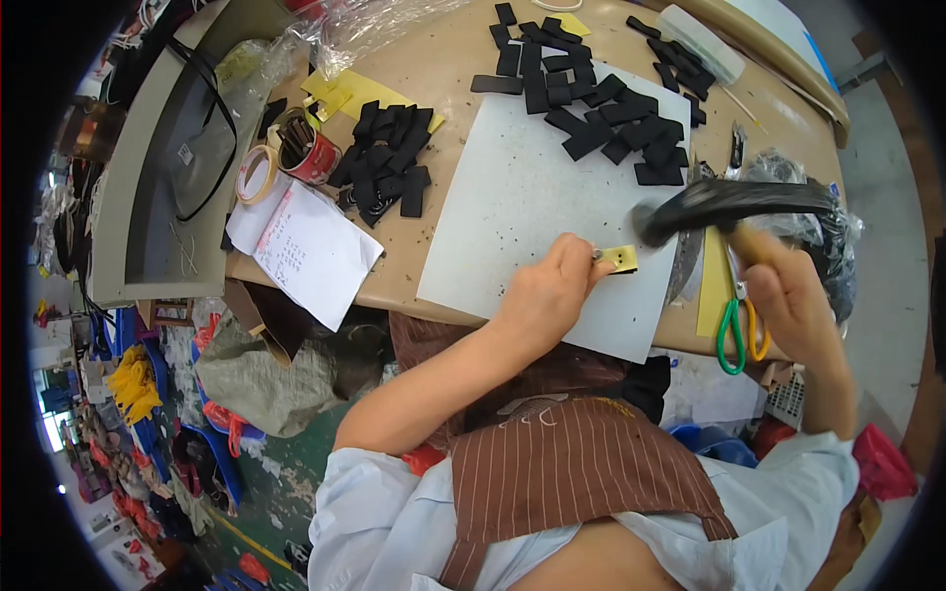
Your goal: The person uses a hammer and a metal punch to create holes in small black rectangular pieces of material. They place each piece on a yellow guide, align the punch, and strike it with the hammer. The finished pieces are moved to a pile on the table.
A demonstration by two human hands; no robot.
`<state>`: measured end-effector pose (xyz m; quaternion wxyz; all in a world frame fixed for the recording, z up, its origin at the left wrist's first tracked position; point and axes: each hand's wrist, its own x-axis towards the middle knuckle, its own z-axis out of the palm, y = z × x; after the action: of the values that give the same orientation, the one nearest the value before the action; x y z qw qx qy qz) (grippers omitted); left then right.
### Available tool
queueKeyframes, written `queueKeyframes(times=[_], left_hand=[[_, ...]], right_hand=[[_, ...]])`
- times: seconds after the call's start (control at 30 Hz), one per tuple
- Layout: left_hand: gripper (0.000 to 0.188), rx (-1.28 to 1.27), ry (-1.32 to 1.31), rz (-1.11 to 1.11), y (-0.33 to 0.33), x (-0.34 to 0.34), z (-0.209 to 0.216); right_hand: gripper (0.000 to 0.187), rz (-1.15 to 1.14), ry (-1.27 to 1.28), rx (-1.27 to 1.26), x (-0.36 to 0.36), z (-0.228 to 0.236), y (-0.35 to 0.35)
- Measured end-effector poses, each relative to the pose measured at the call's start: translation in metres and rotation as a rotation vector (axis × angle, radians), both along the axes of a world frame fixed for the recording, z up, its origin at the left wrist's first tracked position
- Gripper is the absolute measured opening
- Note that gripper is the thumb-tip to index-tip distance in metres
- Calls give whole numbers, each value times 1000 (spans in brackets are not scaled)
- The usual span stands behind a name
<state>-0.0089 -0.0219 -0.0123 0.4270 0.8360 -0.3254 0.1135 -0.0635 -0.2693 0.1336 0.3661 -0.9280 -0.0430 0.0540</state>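
Note:
My left hand [545,295] is closed in a pinch around a small metal punch [597,255], most of it hidden by the fingers. Beside the fingertips lies a small yellow template [621,257] with holes, and a thin black edge shows beneath it. Both rest on a pale grey board [493,197]. On the right, my right hand [788,295] grips the wooden handle of a hammer [749,202]; its dark head is raised to the right of the template and slightly blurred. Black strap pieces [631,128] spread over the board's far right corner.
More black straps [387,158] lie left of the board, by a red can [313,160], a tape roll [258,175] and a notepad [315,246]. Scissors [731,335] with green and orange handles sit under my right hand. A clear plastic bag [783,167] lies at the right.

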Motion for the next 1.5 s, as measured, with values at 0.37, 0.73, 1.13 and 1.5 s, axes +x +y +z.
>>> queueKeyframes(times=[0.37, 0.73, 1.13, 1.5], left_hand=[[21, -608, 584, -58, 20, 36, 20], [41, 96, -21, -114, 13, 3, 6], [25, 111, -7, -248, -4, 9, 19], [9, 300, -374, -448, -9, 8, 27]], right_hand=[[26, -505, -455, -416, -57, -103, -82], [26, 99, -266, -19, 18, -109, 51], [15, -74, -241, 309, 16, -116, 28], [15, -294, -412, 7, 31, -118, 1]])
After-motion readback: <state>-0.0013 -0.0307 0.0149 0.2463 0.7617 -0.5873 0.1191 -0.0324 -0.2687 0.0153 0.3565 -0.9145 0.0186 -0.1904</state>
